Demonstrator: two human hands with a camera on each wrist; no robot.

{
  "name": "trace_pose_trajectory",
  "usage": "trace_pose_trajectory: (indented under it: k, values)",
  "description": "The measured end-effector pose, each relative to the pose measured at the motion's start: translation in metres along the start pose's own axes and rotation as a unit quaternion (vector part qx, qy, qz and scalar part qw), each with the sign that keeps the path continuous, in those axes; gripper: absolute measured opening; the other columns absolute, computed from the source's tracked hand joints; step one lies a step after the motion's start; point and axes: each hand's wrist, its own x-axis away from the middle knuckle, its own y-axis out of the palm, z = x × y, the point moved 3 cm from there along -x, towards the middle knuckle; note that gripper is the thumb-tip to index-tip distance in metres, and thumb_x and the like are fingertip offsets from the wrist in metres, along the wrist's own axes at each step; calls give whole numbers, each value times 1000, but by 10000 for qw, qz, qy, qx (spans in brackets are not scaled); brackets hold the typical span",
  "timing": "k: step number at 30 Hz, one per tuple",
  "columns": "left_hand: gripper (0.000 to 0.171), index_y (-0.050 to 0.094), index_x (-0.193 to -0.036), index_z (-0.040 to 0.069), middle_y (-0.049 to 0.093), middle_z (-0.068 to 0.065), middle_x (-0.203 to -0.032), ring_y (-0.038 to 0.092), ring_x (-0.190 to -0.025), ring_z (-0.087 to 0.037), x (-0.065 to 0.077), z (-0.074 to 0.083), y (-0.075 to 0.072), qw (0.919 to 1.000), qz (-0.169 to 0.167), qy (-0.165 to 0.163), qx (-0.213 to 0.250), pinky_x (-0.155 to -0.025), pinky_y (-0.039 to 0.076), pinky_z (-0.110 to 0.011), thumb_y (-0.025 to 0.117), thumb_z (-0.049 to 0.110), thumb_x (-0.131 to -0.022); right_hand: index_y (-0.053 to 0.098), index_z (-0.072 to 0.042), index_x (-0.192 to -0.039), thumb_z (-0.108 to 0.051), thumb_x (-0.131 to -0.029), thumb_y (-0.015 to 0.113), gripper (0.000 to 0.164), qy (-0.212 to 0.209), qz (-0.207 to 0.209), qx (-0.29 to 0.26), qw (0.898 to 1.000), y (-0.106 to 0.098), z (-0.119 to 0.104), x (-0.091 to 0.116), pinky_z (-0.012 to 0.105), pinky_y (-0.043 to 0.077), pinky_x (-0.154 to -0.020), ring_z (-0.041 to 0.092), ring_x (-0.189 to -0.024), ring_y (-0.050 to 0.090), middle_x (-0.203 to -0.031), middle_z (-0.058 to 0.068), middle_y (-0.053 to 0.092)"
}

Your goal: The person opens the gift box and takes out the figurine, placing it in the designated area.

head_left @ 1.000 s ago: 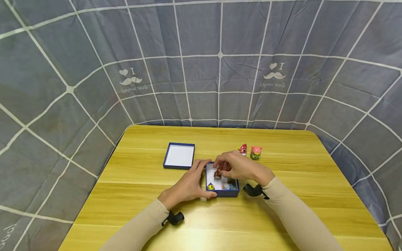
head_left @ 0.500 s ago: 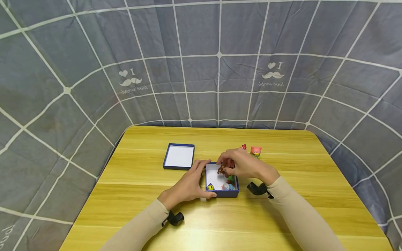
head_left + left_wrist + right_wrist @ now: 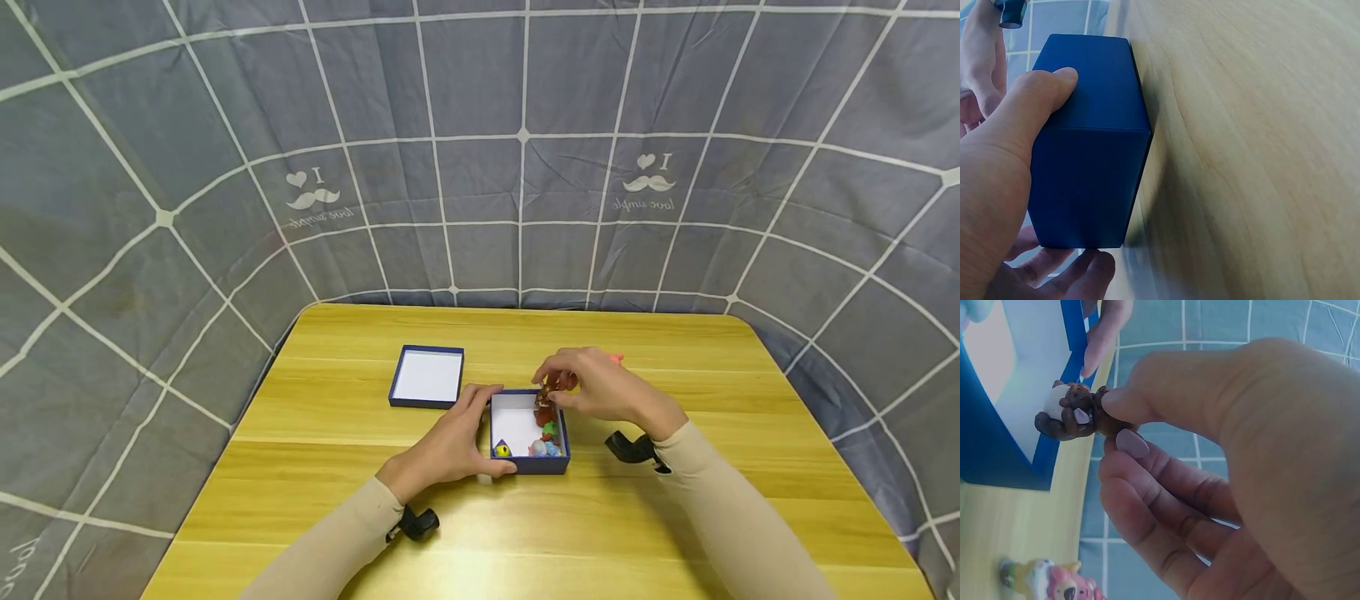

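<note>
Rightward the brown figurine (image 3: 1072, 422) has moved. My half-spread left hand (image 3: 450, 437) grips the box (image 3: 531, 467) beside its palm; my right hand (image 3: 603, 387), nearly closed, pinches the figurine at its fingertips. I should lower it slowly, keeping the box braced.

The left hand (image 3: 450, 442) grips a box (image 3: 530, 467) on the desk (image 3: 322, 467). The right hand (image 3: 603, 387) pinches a brown toy (image 3: 543, 397) at the box's far right.
</note>
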Motion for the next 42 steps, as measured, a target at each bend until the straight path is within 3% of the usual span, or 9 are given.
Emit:
trace_pose_trajectory:
  k: [5,13,23,29,42]
  values:
    - [125,36,-181,11,49,-17,-170,66,-142,-33,0,0,0,10000,6,-15,3,-125,58,-55,105,53,-85,85,-15,-127,-3,-103,82,27,55,93,46,9999,-6,6,5,33,66,-86,8,-96,73,-112,-3,83]
    - [126,36,-181,12,49,-15,-171,65,-143,-33,0,-1,1,10000,2,-66,21,-126,58,-55,105,53,-85,85,-14,-127,0,-102,82,29,73,213,71,9997,-13,13,12,37,69,-89,6,-94,73,-108,-4,83]
    - [127,34,-182,11,48,-16,-171,64,-143,-33,-1,-1,1,10000,-9,-42,32,-127,57,-55,105,53,-86,84,-13,-130,-2,-104,83,28,436,265,91,9987,-19,24,21,29,64,-82,6,-93,71,-109,-4,83]
    - [127,34,-183,11,48,-16,-172,65,-144,-34,-1,-1,-1,10000,21,-51,-6,-127,58,-55,105,53,-86,82,-4,-132,2,-101,82,31,488,375,4,9981,-24,31,26,33,66,-83,9,-94,73,-109,-1,83]
    - [130,30,-185,9,45,-17,-175,64,-148,-35,-1,0,0,9999,-59,-139,-1,-129,56,-54,104,52,-87,83,-5,-127,-1,-101,84,26,826,482,253,9951,-37,54,45,41,67,-86,9,-95,73,-106,-4,82]
